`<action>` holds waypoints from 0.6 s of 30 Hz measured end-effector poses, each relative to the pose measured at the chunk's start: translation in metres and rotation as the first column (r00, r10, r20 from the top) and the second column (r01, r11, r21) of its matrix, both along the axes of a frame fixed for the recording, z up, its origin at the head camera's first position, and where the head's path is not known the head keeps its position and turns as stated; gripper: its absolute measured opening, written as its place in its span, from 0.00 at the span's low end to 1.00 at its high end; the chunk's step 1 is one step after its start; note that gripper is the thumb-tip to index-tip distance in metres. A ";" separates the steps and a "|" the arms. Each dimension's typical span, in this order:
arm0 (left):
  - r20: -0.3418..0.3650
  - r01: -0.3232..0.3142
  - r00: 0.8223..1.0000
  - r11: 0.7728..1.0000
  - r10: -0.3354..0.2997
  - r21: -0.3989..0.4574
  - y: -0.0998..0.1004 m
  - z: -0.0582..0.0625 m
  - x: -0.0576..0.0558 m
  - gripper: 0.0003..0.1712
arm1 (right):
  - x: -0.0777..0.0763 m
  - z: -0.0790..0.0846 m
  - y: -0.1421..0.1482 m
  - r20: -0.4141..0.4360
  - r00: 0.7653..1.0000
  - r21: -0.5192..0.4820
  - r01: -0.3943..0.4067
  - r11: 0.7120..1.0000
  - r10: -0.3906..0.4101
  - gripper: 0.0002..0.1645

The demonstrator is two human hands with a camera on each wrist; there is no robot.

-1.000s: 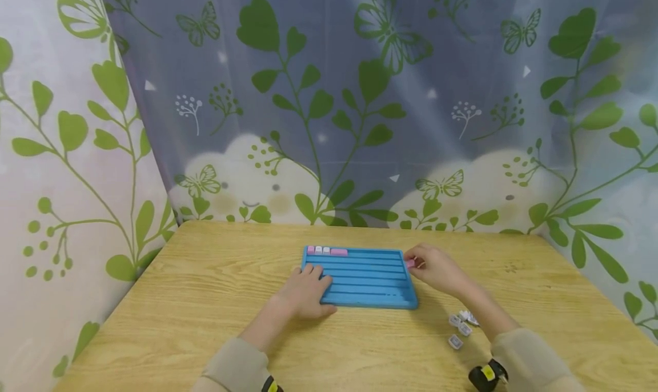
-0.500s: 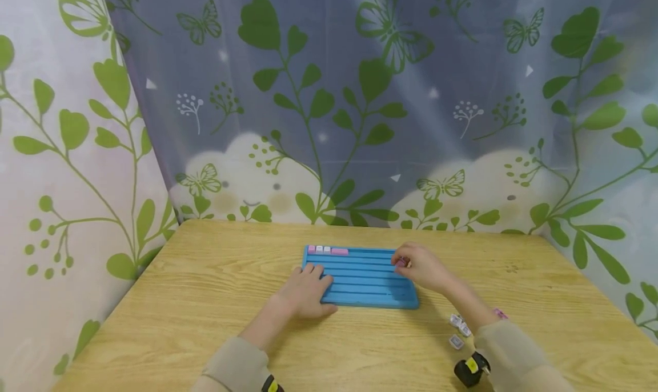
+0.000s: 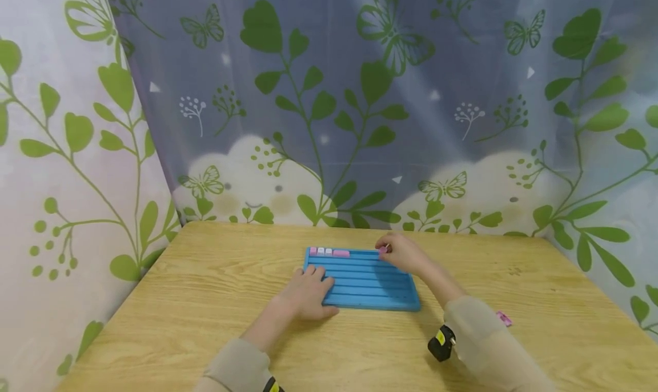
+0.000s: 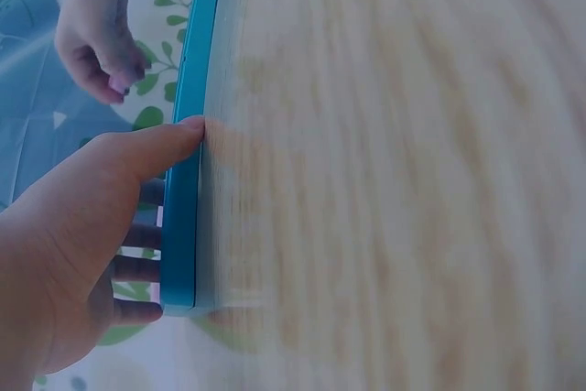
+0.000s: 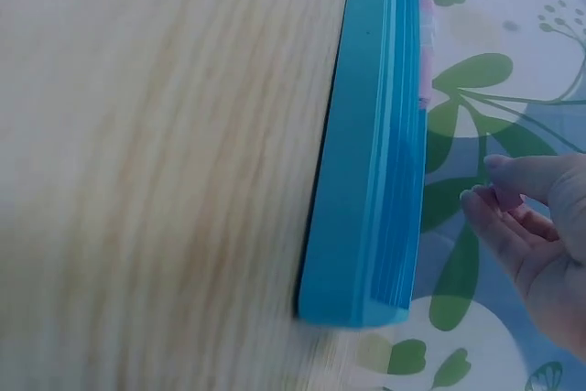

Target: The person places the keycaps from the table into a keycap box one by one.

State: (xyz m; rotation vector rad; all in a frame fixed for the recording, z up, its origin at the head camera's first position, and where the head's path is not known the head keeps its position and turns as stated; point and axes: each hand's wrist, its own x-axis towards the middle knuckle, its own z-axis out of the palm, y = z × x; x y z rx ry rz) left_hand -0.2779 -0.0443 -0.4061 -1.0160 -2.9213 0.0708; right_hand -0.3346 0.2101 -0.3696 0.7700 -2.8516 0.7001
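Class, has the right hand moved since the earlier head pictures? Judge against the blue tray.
Yes: against the blue tray, the right hand has moved left and farther back, near its far edge.

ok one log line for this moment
left hand: rests on blue ridged rectangular tray; right hand: pinches small pink block near tray's far edge; tray contents: pink and white blocks

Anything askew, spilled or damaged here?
One pink keycap lies loose on the table beside the right sleeve, odd against the neat row of keycaps in the blue tray. No visible spill or damage.
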 end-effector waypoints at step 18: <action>-0.006 0.004 1.000 1.000 -0.004 0.006 -0.001 0.002 0.001 0.34 | -0.028 -0.013 -0.034 0.000 1.000 0.017 -0.001 1.000 0.001 0.13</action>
